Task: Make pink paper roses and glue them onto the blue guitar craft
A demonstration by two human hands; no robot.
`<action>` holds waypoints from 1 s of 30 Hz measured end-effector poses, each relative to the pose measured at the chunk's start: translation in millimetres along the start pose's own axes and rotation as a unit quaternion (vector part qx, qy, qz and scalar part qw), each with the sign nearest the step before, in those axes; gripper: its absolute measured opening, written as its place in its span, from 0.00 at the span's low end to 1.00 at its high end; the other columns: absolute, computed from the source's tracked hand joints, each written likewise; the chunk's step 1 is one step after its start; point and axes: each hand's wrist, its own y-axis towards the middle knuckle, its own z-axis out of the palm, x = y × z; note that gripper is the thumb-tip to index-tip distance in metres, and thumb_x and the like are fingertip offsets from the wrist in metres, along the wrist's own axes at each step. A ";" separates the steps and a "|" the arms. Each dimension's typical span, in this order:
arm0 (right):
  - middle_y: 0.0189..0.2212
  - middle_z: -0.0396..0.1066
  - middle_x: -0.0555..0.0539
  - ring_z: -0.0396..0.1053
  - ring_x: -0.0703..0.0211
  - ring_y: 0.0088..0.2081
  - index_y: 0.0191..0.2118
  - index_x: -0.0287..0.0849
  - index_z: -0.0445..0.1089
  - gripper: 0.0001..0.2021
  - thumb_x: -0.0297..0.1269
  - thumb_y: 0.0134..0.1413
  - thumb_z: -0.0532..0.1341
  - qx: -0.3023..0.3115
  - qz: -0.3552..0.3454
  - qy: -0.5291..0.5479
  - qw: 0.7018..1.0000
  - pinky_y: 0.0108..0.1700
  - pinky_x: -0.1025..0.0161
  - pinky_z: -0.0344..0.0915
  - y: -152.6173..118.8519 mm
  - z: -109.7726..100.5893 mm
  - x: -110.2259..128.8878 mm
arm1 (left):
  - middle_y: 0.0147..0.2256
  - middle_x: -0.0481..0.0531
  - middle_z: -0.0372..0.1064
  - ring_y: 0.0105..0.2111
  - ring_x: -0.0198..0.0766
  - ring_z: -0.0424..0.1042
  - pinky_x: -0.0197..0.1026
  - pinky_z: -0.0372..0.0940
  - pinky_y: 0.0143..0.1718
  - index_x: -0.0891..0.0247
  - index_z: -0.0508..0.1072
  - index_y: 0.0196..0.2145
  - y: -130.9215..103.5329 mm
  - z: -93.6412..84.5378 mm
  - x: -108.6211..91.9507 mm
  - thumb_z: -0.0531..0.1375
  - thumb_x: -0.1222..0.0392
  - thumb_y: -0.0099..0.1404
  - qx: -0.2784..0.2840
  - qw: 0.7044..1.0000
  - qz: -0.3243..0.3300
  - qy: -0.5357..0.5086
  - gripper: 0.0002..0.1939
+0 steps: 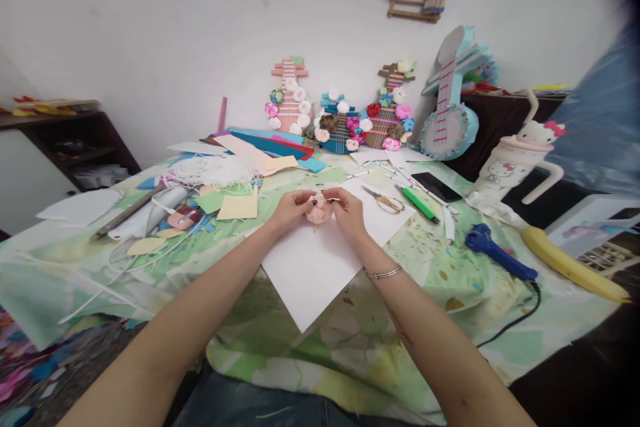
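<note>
Between my two hands is a pale peach crumpled-paper flower (319, 212), held above a white sheet (320, 273). My left hand (294, 209) pinches its left side, with thumb and fingers closed on it. On the other side my right hand (348, 211) grips the flower's upper right edge with bent fingers. A short stem-like bit points down from the flower. Right of my right hand, gold-handled scissors (389, 203) lie partly on the sheet. A green cutter (420, 204) and a black phone (437, 187) lie farther right.
Decorated paper instruments (293, 103) lean along the wall. A bundle of white string (210, 172) and coloured paper pieces (237, 207) lie to the left. At right are a blue glue gun (500, 252) with its cord, a banana (573, 265) and a white tumbler (510, 163).
</note>
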 end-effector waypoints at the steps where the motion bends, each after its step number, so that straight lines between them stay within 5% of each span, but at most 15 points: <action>1: 0.35 0.74 0.49 0.70 0.58 0.40 0.35 0.44 0.71 0.16 0.27 0.42 0.51 -0.018 0.011 0.037 0.999 0.45 0.58 0.65 1.4 -1.4 0.3 | 0.38 0.59 0.75 0.33 0.42 0.74 0.42 0.68 0.34 0.68 0.74 0.42 -0.7 0.4 -1.4 0.66 0.51 0.48 -0.003 1.000 -0.006 -0.013 0.25; 5: 0.41 0.73 0.47 0.68 0.57 0.44 0.38 0.44 0.70 0.14 0.32 0.43 0.54 -0.056 0.093 0.105 0.989 0.43 0.59 0.66 6.8 -7.5 -0.2 | 0.37 0.59 0.75 0.32 0.40 0.74 0.41 0.67 0.34 0.68 0.74 0.43 -2.4 1.3 -5.3 0.67 0.55 0.46 -0.029 0.998 -0.020 -0.059 0.25; 8: 0.49 0.69 0.46 0.68 0.56 0.45 0.44 0.46 0.70 0.17 0.37 0.44 0.58 0.009 0.154 0.119 0.981 0.41 0.58 0.67 7.4 -8.1 -1.4 | 0.37 0.58 0.75 0.32 0.40 0.73 0.42 0.67 0.35 0.68 0.74 0.43 -3.5 1.4 -7.7 0.66 0.57 0.46 -0.034 0.996 -0.019 -0.078 0.24; 11: 0.49 0.69 0.46 0.68 0.55 0.46 0.46 0.45 0.71 0.19 0.35 0.43 0.60 0.073 0.109 0.080 0.988 0.46 0.56 0.65 4.9 -4.5 -2.4 | 0.37 0.57 0.74 0.34 0.40 0.72 0.43 0.67 0.36 0.67 0.74 0.43 -4.7 1.6 -10.8 0.65 0.56 0.48 -0.035 0.994 -0.026 -0.099 0.23; 15: 0.47 0.70 0.45 0.63 0.55 0.53 0.39 0.44 0.75 0.16 0.28 0.41 0.58 0.066 0.037 -0.007 0.997 0.54 0.57 0.60 1.9 -1.1 -1.4 | 0.39 0.58 0.73 0.37 0.42 0.71 0.44 0.68 0.35 0.67 0.75 0.42 -6.1 2.7 -14.6 0.63 0.52 0.52 -0.031 0.990 -0.052 -0.129 0.22; 20: 0.51 0.65 0.44 0.63 0.54 0.53 0.40 0.44 0.75 0.18 0.27 0.41 0.57 0.056 0.067 -0.009 0.996 0.44 0.61 0.67 2.5 -3.5 1.3 | 0.37 0.56 0.72 0.36 0.40 0.72 0.43 0.67 0.36 0.66 0.73 0.43 -6.8 7.1 -19.4 0.64 0.57 0.51 -0.038 0.976 -0.087 -0.198 0.20; 22: 0.51 0.65 0.43 0.63 0.55 0.53 0.40 0.44 0.75 0.17 0.27 0.42 0.57 0.032 0.066 -0.008 0.997 0.43 0.62 0.68 4.2 -4.6 1.3 | 0.36 0.57 0.72 0.35 0.39 0.72 0.43 0.67 0.36 0.67 0.73 0.40 -5.3 9.6 -22.7 0.63 0.57 0.53 -0.017 0.964 -0.117 -0.240 0.17; 26: 0.53 0.63 0.44 0.63 0.55 0.53 0.40 0.45 0.74 0.18 0.26 0.42 0.55 0.024 0.057 -0.051 0.997 0.43 0.61 0.68 12.1 -6.3 1.7 | 0.35 0.58 0.72 0.32 0.40 0.72 0.47 0.68 0.38 0.68 0.72 0.36 6.3 14.0 -29.6 0.58 0.50 0.59 0.115 0.916 -0.203 -0.327 0.17; 30: 0.50 0.67 0.42 0.63 0.54 0.52 0.44 0.43 0.73 0.19 0.26 0.44 0.57 0.081 -0.011 -0.124 0.989 0.54 0.55 0.60 30.1 -12.2 6.0 | 0.27 0.51 0.70 0.27 0.34 0.70 0.43 0.68 0.36 0.67 0.72 0.33 27.5 16.6 -31.4 0.62 0.60 0.56 0.155 0.914 -0.191 -0.323 0.08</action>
